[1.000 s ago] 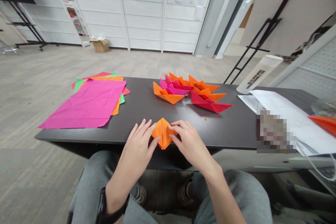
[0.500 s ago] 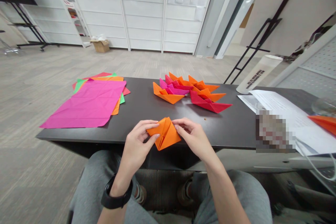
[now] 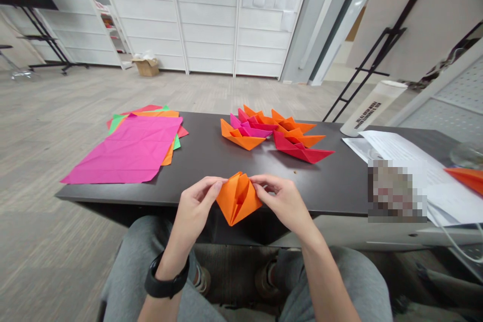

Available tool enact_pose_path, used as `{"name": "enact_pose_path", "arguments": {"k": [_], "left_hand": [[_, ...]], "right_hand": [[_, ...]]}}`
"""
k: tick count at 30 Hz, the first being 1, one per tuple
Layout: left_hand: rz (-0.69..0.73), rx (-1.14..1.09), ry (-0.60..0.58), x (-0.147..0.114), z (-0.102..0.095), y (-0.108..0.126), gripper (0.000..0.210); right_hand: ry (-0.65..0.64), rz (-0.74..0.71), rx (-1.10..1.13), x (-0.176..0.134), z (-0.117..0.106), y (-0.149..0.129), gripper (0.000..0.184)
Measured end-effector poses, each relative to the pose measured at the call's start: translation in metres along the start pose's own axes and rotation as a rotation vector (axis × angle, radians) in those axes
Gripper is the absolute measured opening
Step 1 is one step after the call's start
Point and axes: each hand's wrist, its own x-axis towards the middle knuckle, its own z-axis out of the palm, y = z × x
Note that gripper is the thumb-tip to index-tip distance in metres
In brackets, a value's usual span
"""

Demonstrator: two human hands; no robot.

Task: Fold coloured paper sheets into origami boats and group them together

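A folded piece of orange origami paper [image 3: 245, 204] is held between my two hands at the table's front edge. Its layers are parted by a gap down the middle, and its lower corner points toward me. My left hand [image 3: 199, 202] pinches its upper left edge between thumb and fingers. On the upper right edge, my right hand [image 3: 277, 196] has a similar pinch. Beyond the hands, several folded paper boats stand close together, among them an orange boat [image 3: 241, 136] and a red boat [image 3: 302, 148].
Loose coloured sheets, a magenta sheet [image 3: 130, 148] on top, lie on the left of the dark table [image 3: 199, 158]. At the right are a white cylinder [image 3: 372, 108], printed papers [image 3: 411, 161], a blurred-out item [image 3: 394, 191] and another orange folded paper [image 3: 466, 178].
The gap in the orange paper has widened, and the paper sits slightly lower. My left thumb has moved up from its front face to the upper left edge.
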Motion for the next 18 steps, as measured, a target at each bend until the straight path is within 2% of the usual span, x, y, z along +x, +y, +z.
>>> {"name": "enact_pose_path", "arguments": {"k": [8, 18], "left_hand": [[-0.151, -0.061, 0.0, 0.004, -0.008, 0.014, 0.019], [-0.234, -0.137, -0.064, 0.003, -0.019, 0.015, 0.028]], "right_hand": [[0.012, -0.087, -0.127, -0.003, -0.003, -0.005, 0.024], [0.048, -0.136, -0.159, -0.004, -0.004, -0.014, 0.022]]}}
